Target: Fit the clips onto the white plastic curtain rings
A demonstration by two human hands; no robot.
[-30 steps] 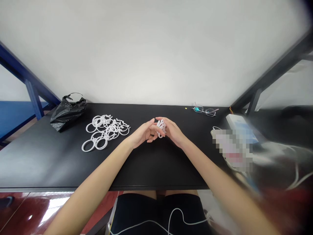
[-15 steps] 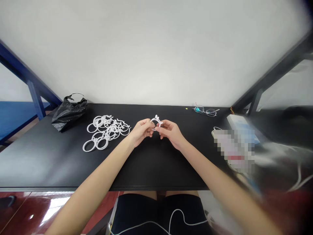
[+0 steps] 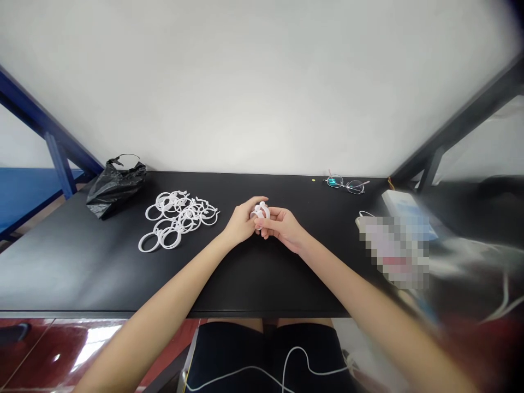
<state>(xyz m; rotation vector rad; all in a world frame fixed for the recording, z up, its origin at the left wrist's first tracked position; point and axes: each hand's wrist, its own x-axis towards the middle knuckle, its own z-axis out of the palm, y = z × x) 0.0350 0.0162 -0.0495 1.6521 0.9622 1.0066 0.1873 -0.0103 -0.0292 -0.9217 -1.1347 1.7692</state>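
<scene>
Bright, soft light; wall [image 3: 262, 98] palest mid-pic. Glare on floor [image 3: 92, 345] & L end of surface [image 3: 39, 273]. R side blurry, w/ pixelated patch [image 3: 395, 251]; top R corner dark. Edges stretched.

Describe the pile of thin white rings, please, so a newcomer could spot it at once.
Start at the flat black table against the pale wall and find the crumpled black plastic bag at its far left. Just right of that lies the loose pile of thin, white, plastic-looking rings. Unlike the white ring cluster held in the left hand and right hand, it lies untouched.
</scene>
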